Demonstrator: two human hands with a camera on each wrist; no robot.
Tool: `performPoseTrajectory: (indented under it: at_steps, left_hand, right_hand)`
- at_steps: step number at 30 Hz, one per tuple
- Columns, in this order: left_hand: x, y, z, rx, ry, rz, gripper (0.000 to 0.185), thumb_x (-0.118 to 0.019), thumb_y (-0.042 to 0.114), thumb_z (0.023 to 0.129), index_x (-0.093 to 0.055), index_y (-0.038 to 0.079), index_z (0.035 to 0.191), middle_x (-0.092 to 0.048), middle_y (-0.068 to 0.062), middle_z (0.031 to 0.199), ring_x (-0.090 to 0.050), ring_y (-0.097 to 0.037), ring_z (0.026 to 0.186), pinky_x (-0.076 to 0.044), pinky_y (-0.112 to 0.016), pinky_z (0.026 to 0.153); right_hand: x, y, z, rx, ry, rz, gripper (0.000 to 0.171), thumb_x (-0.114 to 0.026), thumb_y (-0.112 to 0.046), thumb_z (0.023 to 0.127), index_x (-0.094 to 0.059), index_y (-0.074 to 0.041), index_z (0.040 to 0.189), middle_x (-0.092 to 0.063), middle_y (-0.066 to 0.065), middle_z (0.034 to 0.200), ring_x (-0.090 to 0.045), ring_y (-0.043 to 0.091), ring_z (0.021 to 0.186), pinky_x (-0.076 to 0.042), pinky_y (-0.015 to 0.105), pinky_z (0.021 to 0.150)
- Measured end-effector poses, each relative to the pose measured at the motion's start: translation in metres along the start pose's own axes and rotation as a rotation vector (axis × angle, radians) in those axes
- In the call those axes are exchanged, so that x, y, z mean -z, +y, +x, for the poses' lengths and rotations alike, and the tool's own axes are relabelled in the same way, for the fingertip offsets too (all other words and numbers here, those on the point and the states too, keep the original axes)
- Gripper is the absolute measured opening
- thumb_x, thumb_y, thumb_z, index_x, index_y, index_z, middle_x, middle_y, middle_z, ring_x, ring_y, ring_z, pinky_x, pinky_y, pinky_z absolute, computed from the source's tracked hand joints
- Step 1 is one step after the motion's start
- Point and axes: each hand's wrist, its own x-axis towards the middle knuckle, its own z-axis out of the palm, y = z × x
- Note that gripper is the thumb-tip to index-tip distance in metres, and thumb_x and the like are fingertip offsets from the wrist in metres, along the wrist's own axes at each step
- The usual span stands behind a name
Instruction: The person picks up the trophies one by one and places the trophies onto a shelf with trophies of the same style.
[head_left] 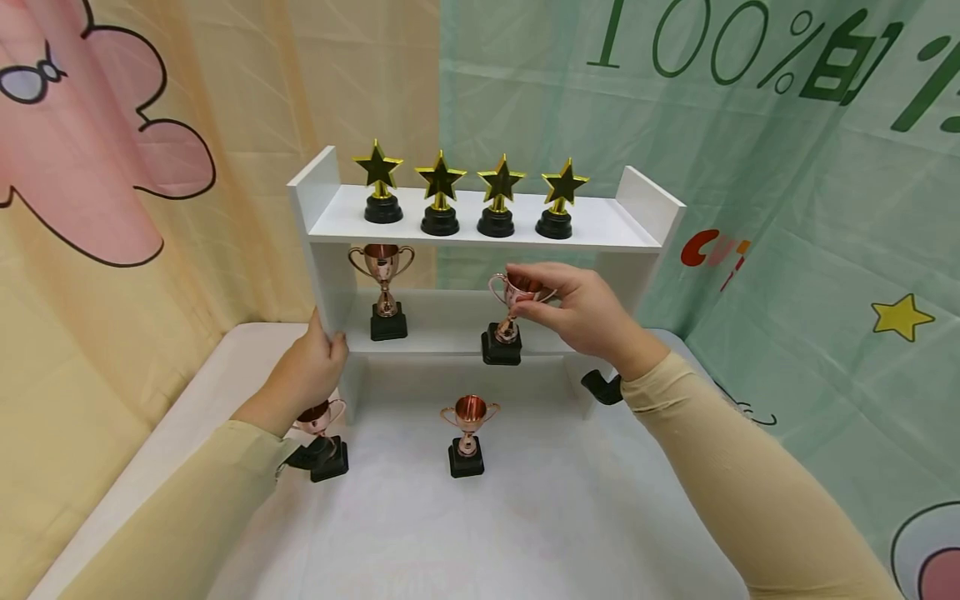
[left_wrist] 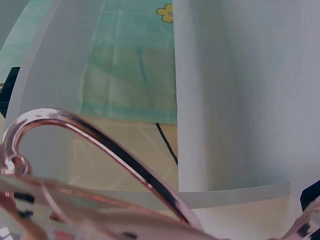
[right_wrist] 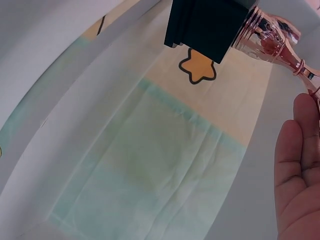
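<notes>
My right hand (head_left: 581,308) grips a rose-gold trophy cup (head_left: 501,343) by its bowl, at the front of the middle shelf. Its black base overlaps the shelf's front edge; whether it touches cannot be told. In the right wrist view, that base (right_wrist: 210,30) tilts beside the fingers (right_wrist: 289,155). My left hand (head_left: 307,371) grips the left side panel of the white shelf unit (head_left: 442,325), thumb at the front. Another trophy cup (head_left: 387,321) stands on the middle shelf's left. Below my left wrist, a third cup (head_left: 330,462) is partly hidden; the left wrist view shows a rose-gold cup (left_wrist: 100,210) up close.
Several gold star trophies (head_left: 440,187) with black bases line the top shelf. One more trophy cup (head_left: 467,450) stands on the white-covered table (head_left: 487,542) before the unit. Printed curtains (head_left: 817,250) hang behind and at both sides.
</notes>
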Motion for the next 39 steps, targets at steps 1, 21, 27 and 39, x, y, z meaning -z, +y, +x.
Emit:
performPoseTrajectory:
  at_steps: [1, 21, 27, 39]
  left_hand:
    - [0.000, 0.000, 0.000, -0.001, 0.000, 0.000, 0.067, -0.030, 0.026, 0.112, 0.002, 0.005, 0.167, -0.035, -0.040, 0.160, -0.048, -0.061, 0.138, -0.040, -0.075, 0.110]
    - [0.000, -0.001, 0.000, 0.011, -0.005, -0.011, 0.068, -0.029, 0.027, 0.112, 0.003, 0.005, 0.167, -0.034, -0.040, 0.161, -0.045, -0.060, 0.141, -0.038, -0.074, 0.112]
    - [0.001, 0.000, 0.000, 0.009, -0.006, -0.009, 0.068, -0.030, 0.027, 0.112, 0.004, 0.005, 0.167, -0.033, -0.039, 0.162, -0.045, -0.060, 0.141, -0.038, -0.075, 0.112]
    - [0.000, 0.001, 0.000, 0.009, -0.011, -0.005, 0.069, -0.030, 0.026, 0.112, 0.006, 0.006, 0.167, -0.033, -0.039, 0.162, -0.045, -0.060, 0.141, -0.038, -0.074, 0.112]
  right_hand:
    - [-0.001, 0.000, 0.001, -0.003, -0.001, 0.002, 0.052, -0.080, -0.015, 0.093, -0.067, -0.011, 0.143, -0.075, 0.006, 0.119, -0.067, 0.017, 0.101, -0.056, 0.027, 0.086]
    - [-0.015, -0.010, 0.023, -0.038, -0.043, 0.020, 0.052, -0.079, -0.017, 0.095, -0.066, -0.011, 0.144, -0.074, 0.006, 0.109, -0.066, 0.018, 0.099, -0.057, 0.035, 0.087]
    - [-0.021, -0.011, 0.030, -0.043, -0.056, 0.035, 0.052, -0.078, -0.020, 0.096, -0.065, -0.012, 0.145, -0.074, 0.005, 0.112, -0.066, 0.018, 0.099, -0.056, 0.034, 0.086]
    - [-0.033, -0.014, 0.041, -0.021, -0.070, 0.074, 0.050, -0.078, -0.018, 0.096, -0.065, -0.010, 0.144, -0.074, 0.007, 0.109, -0.069, 0.019, 0.096, -0.057, 0.032, 0.084]
